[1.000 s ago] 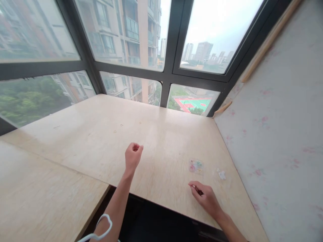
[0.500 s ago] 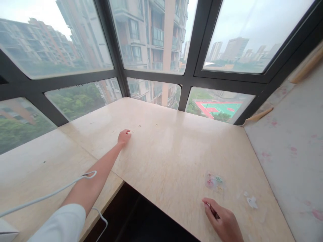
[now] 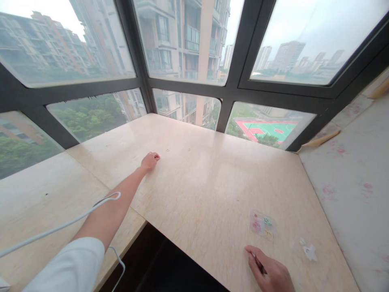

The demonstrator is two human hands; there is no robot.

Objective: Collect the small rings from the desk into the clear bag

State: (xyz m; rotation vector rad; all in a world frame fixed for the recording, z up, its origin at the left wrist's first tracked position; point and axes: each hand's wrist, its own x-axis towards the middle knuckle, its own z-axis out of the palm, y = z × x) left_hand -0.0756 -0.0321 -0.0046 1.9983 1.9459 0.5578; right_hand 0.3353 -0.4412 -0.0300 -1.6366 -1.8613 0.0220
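Observation:
My left hand (image 3: 150, 162) reaches far across the pale tabletop (image 3: 194, 190), its fingertips pinched together at the spot of a small thin ring, which they now hide. Just beyond them lie two more small rings, a nearer ring (image 3: 167, 150) and a ring (image 3: 189, 149) farther right. At the lower right my right hand (image 3: 270, 268) rests with thumb and forefinger pressed together; what they hold, if anything, is hidden. Past its fingers stands a clear plastic box (image 3: 261, 224) with compartments of pink, green and yellow small pieces.
A white star-shaped piece (image 3: 310, 252) lies right of the box. A white cable (image 3: 60, 229) crosses in front of my left forearm. The tabletop has a dark cut-out (image 3: 170, 263) at the front. Windows (image 3: 187, 107) border the back, and a papered wall (image 3: 349, 178) the right.
My left fingers have closed over the ring that lay at their tips, and it no longer shows. My right hand stays closed by the box. The camera view has shifted slightly.

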